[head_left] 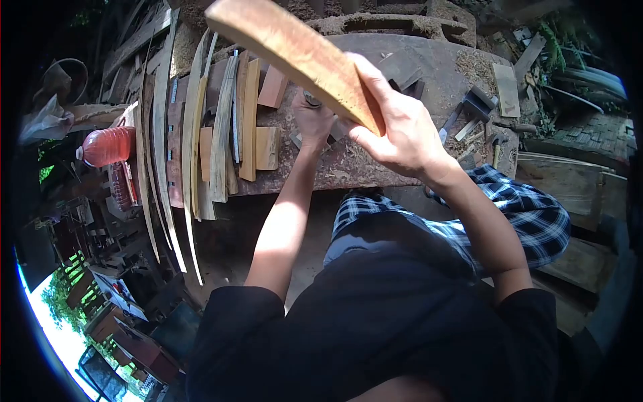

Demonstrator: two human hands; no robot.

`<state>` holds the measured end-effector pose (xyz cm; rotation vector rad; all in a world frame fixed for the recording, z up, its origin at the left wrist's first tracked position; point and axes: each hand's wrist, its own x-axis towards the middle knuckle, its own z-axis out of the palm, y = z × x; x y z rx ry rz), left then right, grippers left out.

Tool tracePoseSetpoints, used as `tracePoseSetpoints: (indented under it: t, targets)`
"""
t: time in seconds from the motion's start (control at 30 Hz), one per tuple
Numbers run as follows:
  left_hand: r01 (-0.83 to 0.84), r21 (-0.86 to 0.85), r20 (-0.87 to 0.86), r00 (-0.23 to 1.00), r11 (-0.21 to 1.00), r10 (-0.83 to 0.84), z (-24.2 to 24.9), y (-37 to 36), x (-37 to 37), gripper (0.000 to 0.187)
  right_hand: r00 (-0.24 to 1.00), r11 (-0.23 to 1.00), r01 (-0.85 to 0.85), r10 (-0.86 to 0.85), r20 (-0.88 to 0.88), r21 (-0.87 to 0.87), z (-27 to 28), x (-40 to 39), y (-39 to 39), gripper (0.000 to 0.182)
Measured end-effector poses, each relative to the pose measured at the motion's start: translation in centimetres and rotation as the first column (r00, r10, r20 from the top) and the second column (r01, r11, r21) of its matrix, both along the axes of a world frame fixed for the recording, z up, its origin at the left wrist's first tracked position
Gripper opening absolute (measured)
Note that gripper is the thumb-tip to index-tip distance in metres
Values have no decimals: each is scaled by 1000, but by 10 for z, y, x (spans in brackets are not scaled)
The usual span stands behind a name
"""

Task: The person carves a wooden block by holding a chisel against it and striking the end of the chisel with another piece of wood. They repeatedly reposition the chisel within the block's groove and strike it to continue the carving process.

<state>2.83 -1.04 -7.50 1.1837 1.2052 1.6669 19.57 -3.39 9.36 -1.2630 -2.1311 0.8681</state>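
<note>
My right hand [405,137] grips the lower end of a thick, slightly curved wooden piece [295,57], raised above the workbench [268,184] and slanting up to the left. My left hand [313,120] is closed beneath that piece, low over the bench. A small dark round end shows at its top; the rest of what it holds is hidden by the fingers and the wood. Wood shavings lie on the bench around my left hand.
Long wooden strips [222,134] and short boards [268,149] lie on the left of the bench. A bottle of pink liquid [109,146] is beyond them. A dark block-shaped tool [478,104] and a small board [506,90] rest at the right.
</note>
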Motion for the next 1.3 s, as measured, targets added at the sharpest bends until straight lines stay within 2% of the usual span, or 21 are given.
tracePoseSetpoints:
  t: [0.03, 0.07, 0.1, 0.17, 0.2, 0.23, 0.27, 0.33, 0.37, 0.43, 0.53, 0.6, 0.67, 0.77, 0.9, 0.97, 1.0, 1.07, 1.1, 1.2, 1.3]
  targets:
    - [-47, -57, -70, 997, 997, 43, 3, -3, -1, 19, 946, 972, -40, 110, 303, -230, -5, 1, 6, 87]
    - [-50, 50, -209, 976, 997, 60, 6, -1, -2, 15, 943, 975, -71, 134, 305, -209, -9, 2, 8, 88]
    - [-50, 60, -205, 977, 997, 61, 8, 4, 0, 15, 955, 967, -35, 107, 276, -252, -9, 4, 10, 88]
    - [-65, 0, 20, 998, 998, 65, 12, 5, 4, 10, 964, 950, -19, 100, 245, -311, -15, 4, 6, 88]
    - [-68, -29, 131, 989, 997, 71, 12, 6, 3, 12, 990, 950, 82, -43, 134, -302, -28, 7, 3, 88]
    - [-80, -71, -85, 994, 994, 74, 1, 6, -5, 17, 983, 936, 181, -184, 20, -303, -42, 11, 1, 88]
    - [-85, -69, -86, 993, 994, 79, 2, 5, -7, 17, 984, 937, 177, -180, 18, -301, -58, 18, 2, 88]
    - [-23, -80, 56, 998, 997, 27, 5, 6, -5, 20, 952, 882, 288, -222, 210, -374, -96, 37, 2, 90]
    - [-25, -81, 54, 998, 996, 30, 4, 7, -6, 22, 950, 881, 296, -229, 214, -370, -120, 50, -4, 90]
    - [-42, -140, 127, 990, 989, 60, 2, 3, -8, 24, 903, 866, 335, -183, 388, -371, -160, 66, -18, 90]
    - [-44, -201, 181, 980, 979, 81, 4, -3, -22, 24, 858, 864, 337, -118, 499, -374, -146, 60, -21, 89]
    - [-54, -168, 380, 918, 984, 115, 10, -6, -31, 22, 856, 862, 346, -129, 501, -370, -149, 58, -20, 89]
    - [-95, -127, 399, 907, 987, 138, -11, -3, -56, 20, 855, 863, 351, -137, 500, -364, -152, 55, -18, 89]
    - [-161, -167, 671, 704, 973, 232, -27, -5, -89, 20, 852, 859, 350, -127, 508, -374, -154, 53, -17, 88]
    - [-173, -194, 654, 711, 966, 259, -19, -2, -87, 20, 854, 875, 343, -139, 501, -342, -154, 52, -21, 88]
    - [-110, -87, 508, 850, 990, 139, -7, -3, -67, 18, 854, 884, 337, -142, 500, -325, -157, 59, -29, 88]
    - [-116, -89, 513, 846, 989, 145, 1, -3, -58, 18, 858, 887, 334, -145, 493, -318, -158, 62, -33, 90]
    - [-66, -114, 233, 968, 991, 91, 18, -5, -44, 18, 861, 892, 325, -141, 489, -315, -158, 64, -36, 91]
    - [-84, -110, 188, 977, 990, 104, 26, -6, -39, 20, 855, 890, 325, -133, 501, -318, -156, 65, -35, 91]
    - [-51, -128, 269, 960, 990, 84, 33, -5, -38, 20, 860, 896, 322, -142, 491, -305, -158, 65, -34, 89]
    - [-53, -131, 220, 972, 990, 81, 27, -5, -42, 20, 869, 901, 321, -156, 470, -293, -161, 62, -34, 88]
